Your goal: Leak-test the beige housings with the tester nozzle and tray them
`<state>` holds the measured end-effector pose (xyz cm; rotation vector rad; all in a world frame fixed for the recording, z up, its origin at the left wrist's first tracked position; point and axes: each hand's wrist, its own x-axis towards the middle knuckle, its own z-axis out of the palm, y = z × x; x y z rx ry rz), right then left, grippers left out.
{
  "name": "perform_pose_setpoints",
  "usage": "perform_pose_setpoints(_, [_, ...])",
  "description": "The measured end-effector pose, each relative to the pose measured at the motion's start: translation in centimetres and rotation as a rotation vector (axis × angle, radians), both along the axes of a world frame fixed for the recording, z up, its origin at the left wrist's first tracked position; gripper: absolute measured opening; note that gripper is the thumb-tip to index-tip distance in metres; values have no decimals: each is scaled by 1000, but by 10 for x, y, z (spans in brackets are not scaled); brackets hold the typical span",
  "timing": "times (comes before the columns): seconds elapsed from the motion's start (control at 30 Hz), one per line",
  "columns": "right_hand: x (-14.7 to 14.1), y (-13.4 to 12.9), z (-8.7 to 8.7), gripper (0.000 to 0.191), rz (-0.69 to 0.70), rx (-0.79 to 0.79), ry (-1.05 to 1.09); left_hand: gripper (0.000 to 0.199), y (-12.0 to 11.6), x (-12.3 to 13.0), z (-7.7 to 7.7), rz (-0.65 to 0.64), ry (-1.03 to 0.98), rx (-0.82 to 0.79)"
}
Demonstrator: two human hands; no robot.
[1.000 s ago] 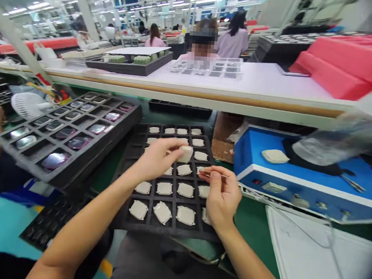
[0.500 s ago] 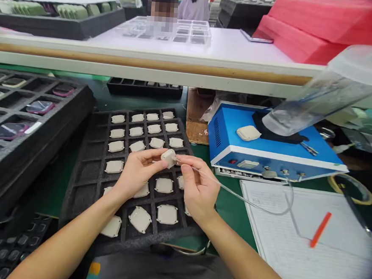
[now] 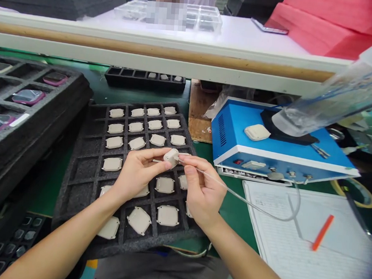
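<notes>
A green tabletop [image 3: 241, 205] fills the foreground. At twelve o'clock a white shelf [image 3: 167, 49] with a wooden edge runs across the full width, brightly and evenly lit. Red foam sheets [image 3: 334, 26] are stacked on it at one o'clock, clear plastic trays [image 3: 210, 22] sit at twelve, and a dark foam tray [image 3: 58, 3] lies at eleven. A wooden block [image 3: 199, 110] stands beneath the shelf.

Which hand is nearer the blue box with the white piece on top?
The right. The right hand sits just left of the blue box, pinching a thin tube. The left hand is farther left over the black foam tray, holding a small white piece.
</notes>
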<state>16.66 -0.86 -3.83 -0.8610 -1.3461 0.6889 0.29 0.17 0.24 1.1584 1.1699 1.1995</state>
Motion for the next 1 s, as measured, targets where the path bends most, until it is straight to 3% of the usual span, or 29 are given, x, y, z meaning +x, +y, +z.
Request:
perform_pose_setpoints(0.77, [-1, 2, 1, 14, -21, 5, -31, 36, 0, 0, -1, -11, -4, 2])
perform_pose_setpoints(1.0, [-3, 9, 6, 16, 2, 70, 20, 38, 5, -2, -2, 14, 64, 34])
